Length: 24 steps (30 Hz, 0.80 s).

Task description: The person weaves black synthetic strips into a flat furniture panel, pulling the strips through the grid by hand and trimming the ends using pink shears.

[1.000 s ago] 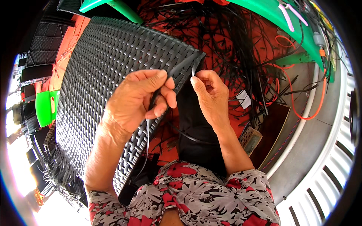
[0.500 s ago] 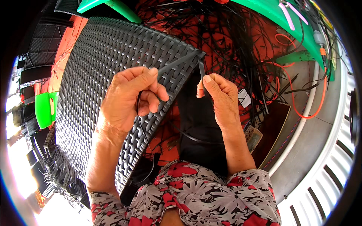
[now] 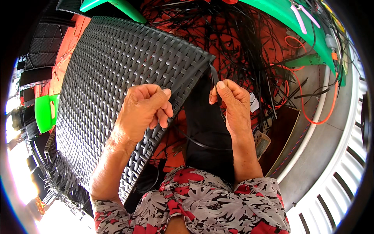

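Note:
A black woven wicker panel (image 3: 105, 74) slants across the left and middle, with its corner pointing far right. My left hand (image 3: 143, 111) is over the panel's near part, thumb and forefinger pinching a flat black plastic strip that runs up to that corner. Beyond the panel's edge, my right hand (image 3: 233, 102) pinches another length of black strip (image 3: 214, 74) hanging from the same corner. Whether both lengths are one strip, I cannot tell. The other fingers of my left hand are loosely curled.
Loose black strips (image 3: 233, 35) lie tangled on the red floor beyond the corner. A green stool or table (image 3: 325, 46) at the far right bears pink-handled pliers (image 3: 299, 19). An orange hose (image 3: 337, 91) loops below it. White slatted railing (image 3: 331, 195) curves along the right.
My left hand has come nearer to me and a little to the right, still pinching its strip. My right hand has shifted slightly right and nearer with its length.

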Motion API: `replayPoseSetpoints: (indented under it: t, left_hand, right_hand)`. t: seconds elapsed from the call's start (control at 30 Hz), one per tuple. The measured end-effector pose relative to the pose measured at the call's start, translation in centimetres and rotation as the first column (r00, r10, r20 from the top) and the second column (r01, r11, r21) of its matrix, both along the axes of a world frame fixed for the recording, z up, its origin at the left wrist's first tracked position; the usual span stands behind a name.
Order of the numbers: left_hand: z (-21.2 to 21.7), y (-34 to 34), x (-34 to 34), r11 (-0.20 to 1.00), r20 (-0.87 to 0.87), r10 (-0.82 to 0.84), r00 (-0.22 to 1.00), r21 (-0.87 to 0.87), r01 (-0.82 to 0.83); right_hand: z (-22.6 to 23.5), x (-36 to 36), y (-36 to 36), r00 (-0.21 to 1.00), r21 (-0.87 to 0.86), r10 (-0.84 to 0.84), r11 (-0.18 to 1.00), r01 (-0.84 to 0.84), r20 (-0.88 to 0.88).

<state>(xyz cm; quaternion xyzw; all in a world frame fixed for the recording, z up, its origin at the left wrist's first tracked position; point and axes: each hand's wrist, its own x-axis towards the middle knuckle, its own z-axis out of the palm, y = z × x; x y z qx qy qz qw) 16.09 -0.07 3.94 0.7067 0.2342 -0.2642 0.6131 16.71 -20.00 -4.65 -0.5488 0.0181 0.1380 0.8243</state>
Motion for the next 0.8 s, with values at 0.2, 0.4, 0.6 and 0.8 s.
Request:
replayPoseSetpoints:
  t: [0.2, 0.4, 0.6, 0.8]
  left_hand:
    - [-0.3, -0.3, -0.2, 0.976, 0.020, -0.165, 0.986, 0.149, 0.160]
    - [-1.3, -0.3, -0.5, 0.838, 0.205, -0.431, 0.879, 0.453, 0.305]
    - [-0.6, -0.4, 0.0, 0.956, 0.019, -0.204, 0.979, 0.220, 0.195]
    - [-0.6, -0.2, 0.0, 0.985, -0.002, -0.116, 0.993, 0.128, 0.116]
  right_hand:
    - [-0.5, 0.0, -0.1, 1.000, -0.013, 0.014, 1.000, -0.014, -0.004]
    - [-0.5, 0.2, 0.0, 0.999, -0.033, 0.031, 0.999, -0.031, -0.019]
    - [-0.5, 0.0, -0.1, 0.997, 0.003, 0.020, 1.000, -0.020, -0.071]
    - [-0.8, -0.4, 0.7, 0.999, -0.063, 0.036, 0.997, -0.037, -0.018]
